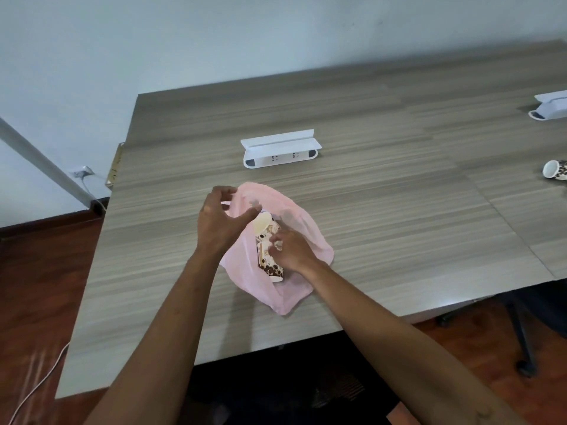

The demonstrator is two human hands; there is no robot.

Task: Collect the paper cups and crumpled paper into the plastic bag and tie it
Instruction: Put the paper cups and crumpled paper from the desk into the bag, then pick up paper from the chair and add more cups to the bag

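A thin pink plastic bag (310,237) lies open on the wooden table (368,124) in front of me. Inside its mouth are two paper cups (267,237) with a brown dot pattern, lying on their sides. My left hand (219,223) pinches the bag's upper rim and holds the mouth open. My right hand (291,248) is at the bag's mouth, its fingers curled round a small piece of crumpled white paper (277,243) just above the cups. Another patterned paper cup (555,169) lies on its side at the table's far right edge.
A white power-socket box (280,148) stands on the table beyond the bag, and a second one (550,105) sits at the far right. A wall outlet with a cable (81,173) is at the left. Chair legs (521,338) stand under the table's right side.
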